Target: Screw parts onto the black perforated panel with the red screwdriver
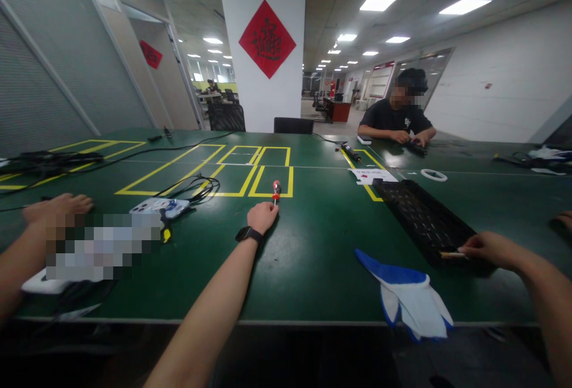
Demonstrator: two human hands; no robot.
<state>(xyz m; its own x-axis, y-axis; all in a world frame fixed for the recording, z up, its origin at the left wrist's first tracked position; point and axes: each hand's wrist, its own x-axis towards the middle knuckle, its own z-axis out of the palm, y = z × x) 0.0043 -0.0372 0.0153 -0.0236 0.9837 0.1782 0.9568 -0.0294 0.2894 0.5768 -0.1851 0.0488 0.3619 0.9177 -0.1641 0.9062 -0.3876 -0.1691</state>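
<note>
My left hand (263, 219), with a black watch on its wrist, is closed on the metal shaft of a screwdriver (276, 188). The screwdriver's red and clear handle points away from me, beside a yellow tape rectangle (292, 182). Over at the right, my right hand (489, 249) pinches a thin, pale, stick-like piece (450, 254) at the near end of a long black tray (422, 218). Rows of small light marks line the tray; what they are, I cannot make out. A blue and white glove (409, 295) lies at the table's front edge, between my arms.
On the green table (313, 245) are a white phone-like device (158, 206), black cables (203, 185), a paper sheet (373, 176), a black tool (351, 152) and a tape roll (433, 175). Another person's hand (58, 208) rests at left. Someone sits across (395, 120).
</note>
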